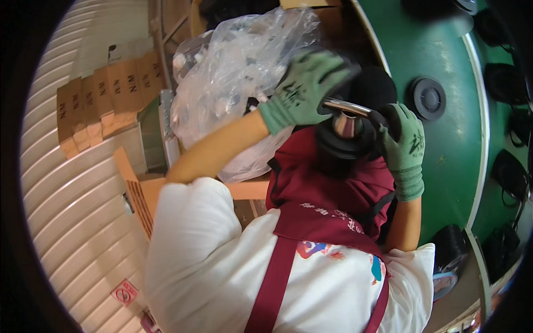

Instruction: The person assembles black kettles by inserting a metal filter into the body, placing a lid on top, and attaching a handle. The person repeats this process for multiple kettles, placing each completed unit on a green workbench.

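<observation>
Presently, left hand (304,89): gloved, fingers curved above the left end of the chrome bar, thumb beside that end; blur hides whether it grips or merely steadies, so I cannot tell.
Right hand (404,133): gloved, fingers bent in, apparently grasping the right end of the chrome bar, close to the green worktop's left edge.
Chrome bar (348,107): off the green worktop (447,177), left of its left edge, in front of the burgundy apron (333,194); it spans the space between the hands, above the chrome neck.
Slip risk: smooth metal could turn or slide in the gloves if the two hands pull unevenly.
Scratch risk: the bar could scrape the polished chrome neck (345,127) if it tips downward; whether they touch is unclear.
Drop risk: the black round base (340,145) under the neck sits outside the worktop's edge, so a lost hold could send it to the floor; its support is hidden.
Bar's long axis: crosswise before the body, right end pointing toward the worktop's left edge and slightly nearer the torso than the left end.
Neck's direction: it rises from the base toward the bar, seemingly narrowing upward.
Black disc (427,99): flat on the worktop, inward from its left edge.
Clear plastic bag (227,66): just beside the left hand.
</observation>
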`<state>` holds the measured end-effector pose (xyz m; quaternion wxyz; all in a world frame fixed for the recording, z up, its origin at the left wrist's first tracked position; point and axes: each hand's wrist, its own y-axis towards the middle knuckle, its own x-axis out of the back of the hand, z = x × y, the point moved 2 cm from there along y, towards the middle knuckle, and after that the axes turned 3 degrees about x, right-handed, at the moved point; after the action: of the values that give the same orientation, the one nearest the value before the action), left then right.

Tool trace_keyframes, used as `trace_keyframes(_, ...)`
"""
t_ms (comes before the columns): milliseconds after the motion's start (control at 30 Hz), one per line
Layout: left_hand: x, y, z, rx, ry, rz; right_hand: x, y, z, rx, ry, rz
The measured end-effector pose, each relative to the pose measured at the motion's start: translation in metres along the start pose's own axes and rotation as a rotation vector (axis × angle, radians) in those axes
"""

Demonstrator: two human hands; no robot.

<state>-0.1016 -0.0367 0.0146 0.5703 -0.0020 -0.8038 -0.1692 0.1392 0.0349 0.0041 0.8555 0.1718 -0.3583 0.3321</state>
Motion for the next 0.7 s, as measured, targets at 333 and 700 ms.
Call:
trace_keyframes(333, -0.044, -0.08, -0.07, 0.211, -0.488, -0.148, 0.018, -0.17, -0.212, -0.635, 0.115, -0.963)
trace_keyframes(700, -0.075, -0.056, -0.043, 0.605, -0.841, -0.594, 0.051, -0.144, -0.029, 0.001, 0.346, -0.311)
